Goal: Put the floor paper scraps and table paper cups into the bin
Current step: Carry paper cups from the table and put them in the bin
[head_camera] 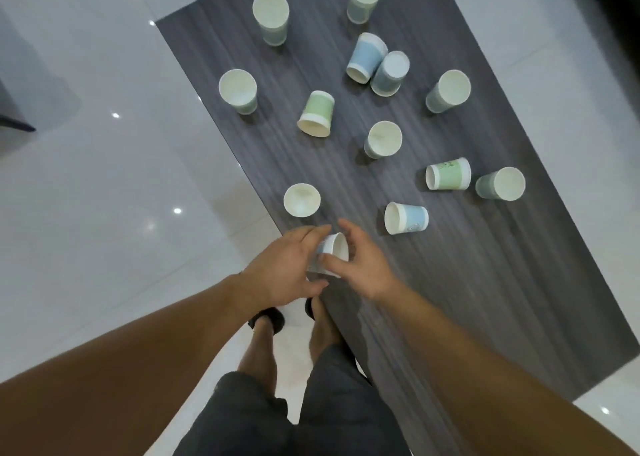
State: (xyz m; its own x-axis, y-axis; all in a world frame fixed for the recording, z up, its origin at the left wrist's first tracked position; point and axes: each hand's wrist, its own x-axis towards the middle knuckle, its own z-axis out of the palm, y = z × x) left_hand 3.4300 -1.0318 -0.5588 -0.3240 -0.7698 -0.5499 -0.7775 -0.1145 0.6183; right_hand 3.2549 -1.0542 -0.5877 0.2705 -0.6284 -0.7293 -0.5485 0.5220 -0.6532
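While no bin and no paper scraps show anywhere on the glossy white floor point(104, 195), whether the scraps part of the job is done cannot be told; the cups part looks barely begun. Going left to right, the left hand point(280, 268) cups one side of a blue-and-white paper cup point(334, 253) at the near corner of the dark wood-grain surface point(485, 282), its fingers point(311, 232) curled loosely around the cup wall, and the right hand point(363, 265) meets it from the other side, thumb across the rim and fingers arched over the mouth. Whether one hand alone bears the cup cannot be told; both touch it. Beyond them a dozen more cups remain spread over the surface: an upright one point(302, 200) just past the hands, a blue one on its side point(407, 217) to the right, a green one on its side point(448, 173) farther right, others upright or toppled toward the far end. My judgement: nearly all the cups are still to be collected.
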